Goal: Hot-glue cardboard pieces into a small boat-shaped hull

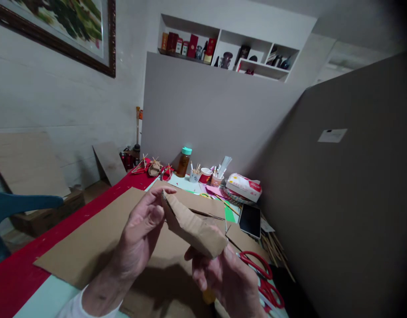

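A bent strip of brown cardboard (pixel 192 226) is held up between both hands above the table. My left hand (pixel 142 229) pinches its upper left end with thumb and fingers. My right hand (pixel 223 276) grips its lower right end from below, fingers curled round it. Beneath the hands lies a large flat cardboard sheet (pixel 100 238) on a red tablecloth (pixel 20 269).
Red-handled scissors (pixel 263 276) lie right of my right hand, beside a black phone (pixel 250 220) and thin wooden sticks (pixel 276 251). Further back stand an amber bottle (pixel 184 162), cups of sticks (pixel 206 175) and a tissue pack (pixel 245 186). Grey boards wall off the back and right.
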Demonstrator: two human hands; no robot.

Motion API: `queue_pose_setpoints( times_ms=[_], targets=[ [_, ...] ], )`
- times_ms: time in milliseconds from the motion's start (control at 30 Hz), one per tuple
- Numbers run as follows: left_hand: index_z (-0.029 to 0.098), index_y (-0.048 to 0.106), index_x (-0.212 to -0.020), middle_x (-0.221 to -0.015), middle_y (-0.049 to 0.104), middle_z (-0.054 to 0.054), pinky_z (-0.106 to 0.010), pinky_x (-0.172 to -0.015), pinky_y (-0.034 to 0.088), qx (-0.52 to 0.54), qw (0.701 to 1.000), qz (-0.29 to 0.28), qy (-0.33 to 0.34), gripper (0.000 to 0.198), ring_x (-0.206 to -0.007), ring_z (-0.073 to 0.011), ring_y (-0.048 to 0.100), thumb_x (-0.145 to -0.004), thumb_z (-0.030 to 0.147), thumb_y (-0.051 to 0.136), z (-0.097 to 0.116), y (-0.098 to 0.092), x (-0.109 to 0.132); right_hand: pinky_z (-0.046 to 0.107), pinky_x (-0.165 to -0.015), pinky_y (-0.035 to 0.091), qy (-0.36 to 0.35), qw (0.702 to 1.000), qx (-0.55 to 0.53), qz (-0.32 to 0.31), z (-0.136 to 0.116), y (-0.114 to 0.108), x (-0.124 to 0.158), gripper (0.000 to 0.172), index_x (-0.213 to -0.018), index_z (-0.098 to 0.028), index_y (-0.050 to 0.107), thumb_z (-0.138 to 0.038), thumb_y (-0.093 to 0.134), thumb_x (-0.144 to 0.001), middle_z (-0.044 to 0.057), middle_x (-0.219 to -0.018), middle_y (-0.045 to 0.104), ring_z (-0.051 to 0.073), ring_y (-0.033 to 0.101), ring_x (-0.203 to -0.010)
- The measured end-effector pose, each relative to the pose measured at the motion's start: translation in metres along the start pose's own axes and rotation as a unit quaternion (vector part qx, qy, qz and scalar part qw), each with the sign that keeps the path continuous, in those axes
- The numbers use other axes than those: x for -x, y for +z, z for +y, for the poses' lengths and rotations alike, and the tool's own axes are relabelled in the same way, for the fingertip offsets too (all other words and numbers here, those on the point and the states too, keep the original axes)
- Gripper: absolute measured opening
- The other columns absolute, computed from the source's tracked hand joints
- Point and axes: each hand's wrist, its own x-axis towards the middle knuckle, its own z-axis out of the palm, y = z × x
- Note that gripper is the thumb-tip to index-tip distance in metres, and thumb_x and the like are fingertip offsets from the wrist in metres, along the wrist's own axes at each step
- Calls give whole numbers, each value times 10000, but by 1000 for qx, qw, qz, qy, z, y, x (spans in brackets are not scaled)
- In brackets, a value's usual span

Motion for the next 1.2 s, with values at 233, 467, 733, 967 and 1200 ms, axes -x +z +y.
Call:
queue_pose_setpoints(
  times_ms=[233, 467, 733, 967, 1200],
  targets=[
    [248, 782, -913, -792, 706, 8, -110, -662, 519, 7, 999, -5, -34, 347, -710, -87, 633, -620, 345, 941, 5, -3, 5, 365, -956, 501, -6, 990, 135, 32, -4, -9, 3, 494, -1320, -247, 593, -367, 727, -861, 98, -1292, 666, 257, 633, -1181],
    [273, 750, -1064, -817, 717, -8, -153, -618, 526, -91, 976, -150, -129, 331, -693, -122, 647, -760, 367, 838, 9, -5, 11, 340, -978, 445, -79, 958, 256, 104, -24, -12, 3, 249, -1073, -246, 728, -403, 671, -887, 71, -1181, 707, 236, 614, -1127],
    [307, 723, -1148, -982, 774, -80, -246, -730, 556, -187, 939, -189, -218, 360, -872, -227, 722, -815, 433, 773, 2, 6, 27, 238, -726, 434, -51, 966, 223, 121, -15, 12, 8, 252, -965, -224, 734, -460, 748, -877, 2, -845, 650, 137, 569, -786],
    [292, 721, -1074, -848, 767, -65, -223, -620, 542, -266, 929, -68, -247, 452, -724, -220, 715, -681, 477, 847, 4, 18, 41, 206, -611, 365, -45, 959, 234, 156, -25, 24, 10, 161, -869, -200, 696, -355, 737, -871, -39, -727, 559, 94, 468, -658],
    [306, 692, -1148, -916, 781, -68, -309, -667, 593, -269, 925, -40, -265, 529, -812, -314, 765, -666, 450, 855, 4, 18, 42, 221, -617, 364, -50, 956, 237, 165, -26, 27, 8, 120, -877, -205, 683, -312, 736, -862, -32, -764, 583, 98, 487, -676]
  ],
)
